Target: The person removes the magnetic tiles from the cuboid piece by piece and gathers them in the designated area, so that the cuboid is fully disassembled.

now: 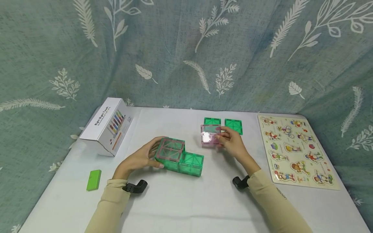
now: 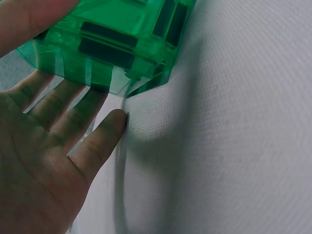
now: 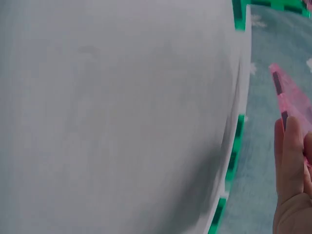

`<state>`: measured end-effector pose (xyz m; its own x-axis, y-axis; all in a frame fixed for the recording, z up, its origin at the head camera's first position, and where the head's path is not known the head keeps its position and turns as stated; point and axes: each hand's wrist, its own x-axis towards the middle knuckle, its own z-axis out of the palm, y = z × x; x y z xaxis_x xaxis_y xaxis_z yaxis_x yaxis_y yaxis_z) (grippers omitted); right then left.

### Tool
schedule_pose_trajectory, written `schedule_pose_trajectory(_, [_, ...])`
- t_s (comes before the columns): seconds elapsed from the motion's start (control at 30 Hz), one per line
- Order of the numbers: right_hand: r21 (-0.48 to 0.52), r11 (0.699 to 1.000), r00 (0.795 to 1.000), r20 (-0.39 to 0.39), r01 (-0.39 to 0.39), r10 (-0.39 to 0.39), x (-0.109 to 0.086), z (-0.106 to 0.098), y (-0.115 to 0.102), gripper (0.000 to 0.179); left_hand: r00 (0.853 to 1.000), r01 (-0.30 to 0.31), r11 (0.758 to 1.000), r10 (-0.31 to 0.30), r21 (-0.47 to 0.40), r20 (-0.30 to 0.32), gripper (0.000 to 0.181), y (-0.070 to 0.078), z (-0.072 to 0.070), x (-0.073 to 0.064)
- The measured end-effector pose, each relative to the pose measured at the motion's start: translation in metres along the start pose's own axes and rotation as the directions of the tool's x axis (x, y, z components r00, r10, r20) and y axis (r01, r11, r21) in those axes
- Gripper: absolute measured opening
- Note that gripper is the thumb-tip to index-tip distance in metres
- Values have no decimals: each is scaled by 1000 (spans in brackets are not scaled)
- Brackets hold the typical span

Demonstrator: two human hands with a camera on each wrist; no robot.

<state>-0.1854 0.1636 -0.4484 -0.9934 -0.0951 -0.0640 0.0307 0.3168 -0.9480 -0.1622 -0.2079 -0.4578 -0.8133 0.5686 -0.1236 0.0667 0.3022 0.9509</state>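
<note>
Pink tile (image 1: 208,136), one, see-through: pinched by the right hand (image 1: 231,142) at its right edge, raised above the bench (image 1: 163,207). Probably light, stiff plastic, smooth enough to slip; best taken by the rim, where the right wrist view shows dark inserts, likely magnets.

Green box (image 1: 190,163), two joined cubes, the left one topped by a pink square (image 1: 171,150): left of the pink tile, near the middle of the bench. Left hand (image 1: 142,158) wrapped round its left end, thumb in front, fingers behind. Likely hollow and light; walls rigid, joints apt to part under a hard squeeze. Sound hold: low, on opposite walls.

Green tiles, two (image 1: 212,121) (image 1: 233,125): flat, behind the right hand; the left one partly covered by the pink tile.

Obscured: left fingertips behind the box in the head view; pink tile cut off in the right wrist view; box cropped in the left. Glare whitens the pink tile's face; whether the box's underside fully meets the bench, cannot tell.
</note>
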Motion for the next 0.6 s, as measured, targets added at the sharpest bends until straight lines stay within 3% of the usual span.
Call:
schedule_pose_trajectory(0.37, [38,998,994,-91,-58,61,3,-49,8,47,1000,17,1000,-17,-9,-9,105,2,-1,-3])
schedule_pose_trajectory(0.6, [61,983,954,-237,-172,181,1,-92,6,50,1000,19,1000,-19,-22,-4,105,3,0,-3])
